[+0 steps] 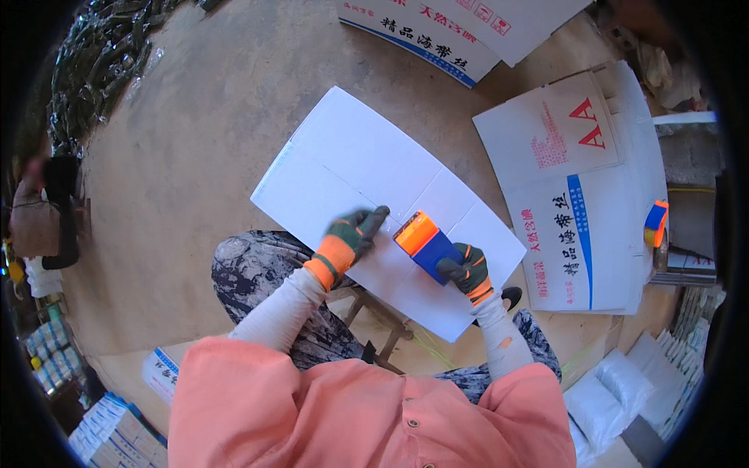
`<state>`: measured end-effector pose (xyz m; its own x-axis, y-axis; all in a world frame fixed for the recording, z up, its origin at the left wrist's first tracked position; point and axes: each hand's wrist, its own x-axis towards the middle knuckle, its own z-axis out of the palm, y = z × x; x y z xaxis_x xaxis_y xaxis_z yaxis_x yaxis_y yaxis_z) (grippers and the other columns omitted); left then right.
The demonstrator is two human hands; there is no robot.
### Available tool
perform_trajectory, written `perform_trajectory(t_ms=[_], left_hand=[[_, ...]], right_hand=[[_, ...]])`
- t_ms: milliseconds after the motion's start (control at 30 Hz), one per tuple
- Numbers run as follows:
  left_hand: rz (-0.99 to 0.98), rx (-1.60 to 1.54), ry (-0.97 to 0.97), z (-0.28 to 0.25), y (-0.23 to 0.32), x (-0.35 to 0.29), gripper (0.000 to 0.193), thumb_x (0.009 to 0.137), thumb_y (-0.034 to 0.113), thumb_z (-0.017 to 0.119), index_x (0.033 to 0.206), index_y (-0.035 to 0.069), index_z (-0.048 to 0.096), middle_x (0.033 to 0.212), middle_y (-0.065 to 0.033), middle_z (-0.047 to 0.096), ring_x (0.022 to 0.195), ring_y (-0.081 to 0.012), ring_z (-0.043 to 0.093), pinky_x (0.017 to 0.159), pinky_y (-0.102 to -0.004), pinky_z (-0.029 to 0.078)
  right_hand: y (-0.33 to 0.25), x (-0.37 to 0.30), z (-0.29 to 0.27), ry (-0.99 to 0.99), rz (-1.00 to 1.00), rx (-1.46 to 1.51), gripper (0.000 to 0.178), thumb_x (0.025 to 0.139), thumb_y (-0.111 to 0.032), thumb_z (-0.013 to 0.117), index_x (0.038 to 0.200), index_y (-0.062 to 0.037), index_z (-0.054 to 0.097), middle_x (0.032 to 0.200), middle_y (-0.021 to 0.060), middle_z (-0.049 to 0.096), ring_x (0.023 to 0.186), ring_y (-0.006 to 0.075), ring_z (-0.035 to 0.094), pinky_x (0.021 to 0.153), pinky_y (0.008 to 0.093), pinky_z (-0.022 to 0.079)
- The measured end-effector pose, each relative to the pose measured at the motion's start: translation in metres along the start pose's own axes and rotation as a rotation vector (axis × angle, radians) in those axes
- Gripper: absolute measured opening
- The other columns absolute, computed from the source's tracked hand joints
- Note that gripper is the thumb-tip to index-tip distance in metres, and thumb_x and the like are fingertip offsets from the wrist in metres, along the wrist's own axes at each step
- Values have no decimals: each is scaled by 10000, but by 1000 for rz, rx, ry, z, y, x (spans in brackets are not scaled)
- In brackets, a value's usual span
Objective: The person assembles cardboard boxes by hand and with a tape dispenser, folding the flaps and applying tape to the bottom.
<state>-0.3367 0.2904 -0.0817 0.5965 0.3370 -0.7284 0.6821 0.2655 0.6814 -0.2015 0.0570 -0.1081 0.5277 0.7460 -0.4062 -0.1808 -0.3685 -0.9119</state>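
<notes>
A white cardboard box (335,152) lies tilted in front of my knees, with a fold seam running along its plain face. My right hand (468,273), in a dark green and orange glove, is closed around the blue body of a tape dispenser (427,244). Its orange head rests at or just over the box face. My left hand (351,238), gloved alike, is over the box close to the dispenser's orange end. Its fingers are drawn together; a faint shine lies near the fingertips, but what they hold is too small to make out.
Flattened printed cartons (581,203) lie on the right, with another blue and orange dispenser (656,224) by their edge. More printed cartons (437,35) are at the far side. A dark heap (101,62) lies far left. Clear plastic packs (608,394) sit lower right. A wooden stool (390,339) is beneath me.
</notes>
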Motion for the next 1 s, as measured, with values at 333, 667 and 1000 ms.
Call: perform_trajectory(t_ms=[333, 667, 1000], left_hand=[[159, -561, -90, 4, 0, 18, 265, 849, 162, 610, 1053, -7, 622, 954, -70, 657, 861, -146, 610, 768, -283, 505], [180, 708, 293, -219, -26, 166, 342, 798, 306, 636, 1065, 95, 662, 1083, -162, 634, 1002, -271, 593, 882, -334, 424], [175, 880, 414, -151, 24, 160, 641, 914, 529, 209, 1205, 61, 535, 1228, -223, 500, 1112, -383, 497, 961, -422, 369]], right_hand=[[-57, 8, 21, -25, 34, -107, 268, 735, -234, 758, 735, 0, 629, 592, 39, 606, 513, 92, 545, 479, 252, 439], [-103, 140, 130, 57, 46, -752, 652, 672, -657, 619, 878, -40, 655, 714, 163, 645, 666, 304, 629, 642, 373, 492], [-110, 115, 100, -39, -228, -852, 495, 757, -539, 615, 914, -73, 675, 711, 112, 650, 696, 290, 627, 679, 380, 496]])
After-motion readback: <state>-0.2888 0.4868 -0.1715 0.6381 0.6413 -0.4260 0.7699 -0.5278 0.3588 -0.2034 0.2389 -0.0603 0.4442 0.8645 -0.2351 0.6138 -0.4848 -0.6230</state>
